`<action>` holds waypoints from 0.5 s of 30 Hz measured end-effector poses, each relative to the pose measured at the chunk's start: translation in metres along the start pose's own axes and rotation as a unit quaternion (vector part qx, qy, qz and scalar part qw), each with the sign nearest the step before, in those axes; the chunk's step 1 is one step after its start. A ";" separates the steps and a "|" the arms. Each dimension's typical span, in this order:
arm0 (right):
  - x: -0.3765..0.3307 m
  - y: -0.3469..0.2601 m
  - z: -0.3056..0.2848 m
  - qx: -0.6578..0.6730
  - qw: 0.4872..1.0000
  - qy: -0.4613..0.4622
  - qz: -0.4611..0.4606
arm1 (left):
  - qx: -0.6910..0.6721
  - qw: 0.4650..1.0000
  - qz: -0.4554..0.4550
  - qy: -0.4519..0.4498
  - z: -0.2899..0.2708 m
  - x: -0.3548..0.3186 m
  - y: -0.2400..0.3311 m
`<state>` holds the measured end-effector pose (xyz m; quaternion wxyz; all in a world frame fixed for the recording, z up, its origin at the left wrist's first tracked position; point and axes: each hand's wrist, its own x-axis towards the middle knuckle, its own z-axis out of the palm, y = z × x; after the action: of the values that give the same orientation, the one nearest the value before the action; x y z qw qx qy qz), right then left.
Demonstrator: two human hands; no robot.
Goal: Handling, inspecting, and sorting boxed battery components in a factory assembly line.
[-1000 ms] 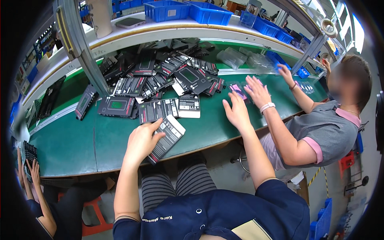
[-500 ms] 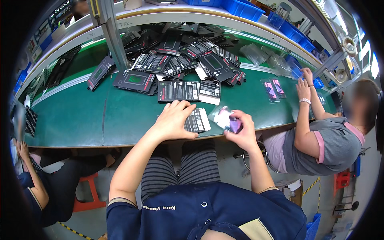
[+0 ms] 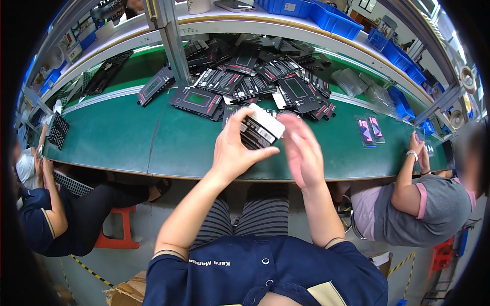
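My left hand (image 3: 232, 148) is closed round a small black carton (image 3: 256, 133) with white and grey print, lifted above the green table and tilted. Its white end flap (image 3: 268, 118) faces my right hand (image 3: 304, 153). That hand is beside the flap end, its fingers stretched out and blurred by motion, with nothing visible in it. Whether its fingertips touch the carton I cannot tell. Just behind lies a heap of similar black cartons (image 3: 196, 99), several with a green rectangle on the front; my hands partly cover the nearest ones.
Clear plastic trays (image 3: 352, 84) lie at the back right, near two clear packs with pink and purple pieces (image 3: 368, 131). A metal post (image 3: 173, 51) rises behind the table (image 3: 112, 143). Blue bins (image 3: 334, 20) stand on the shelf above. Co-workers sit at both sides.
My left hand has raised the carton off the table. The clear bag with the purple and white item, held in my right hand before, is out of sight; that hand has moved against the carton's end.
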<state>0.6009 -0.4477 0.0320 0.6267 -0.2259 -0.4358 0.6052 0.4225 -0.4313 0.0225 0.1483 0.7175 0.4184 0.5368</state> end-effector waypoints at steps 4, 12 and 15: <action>0.019 0.027 0.028 0.071 0.996 0.024 0.041 | -0.212 0.968 -0.065 0.118 0.020 -0.013 -0.004; 0.016 0.050 0.034 -0.127 0.976 0.029 -0.172 | -0.432 0.885 -0.149 0.095 0.009 0.005 0.004; 0.017 0.049 0.037 -0.037 0.985 0.049 -0.160 | -0.411 0.892 -0.150 0.111 0.011 0.006 0.006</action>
<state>0.5414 -0.4328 0.0161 0.7271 -0.2054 -0.4571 0.4692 0.4353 -0.4279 0.0263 0.4614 0.4566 0.2766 0.7086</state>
